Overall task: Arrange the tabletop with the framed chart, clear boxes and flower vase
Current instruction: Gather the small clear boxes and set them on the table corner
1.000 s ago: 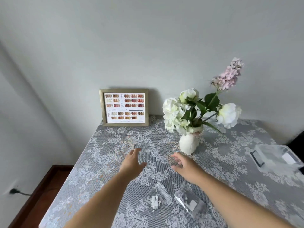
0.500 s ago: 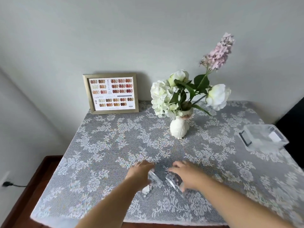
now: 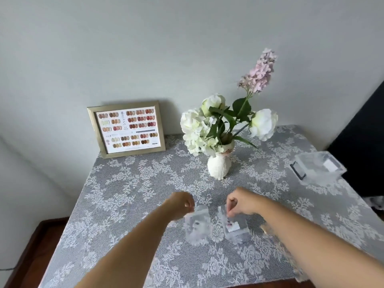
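Two small clear boxes stand side by side near the table's front. My left hand [image 3: 181,204] pinches the top of the left clear box [image 3: 197,227]. My right hand [image 3: 242,202] pinches the top of the right clear box [image 3: 234,226], which shows a white label. A gold-framed colour chart [image 3: 126,128] leans on the wall at the back left. The white vase [image 3: 219,168] with white and pink flowers stands behind the boxes, mid-table.
A larger clear box [image 3: 319,168] with a black handle lies at the right edge of the table. A grey lace cloth [image 3: 124,194] covers the table. Dark wooden floor shows at the lower left, a dark object at the far right.
Both hands came back from near the vase to the two small boxes lying flat, took hold of them and stood them upright. The view also shifted.
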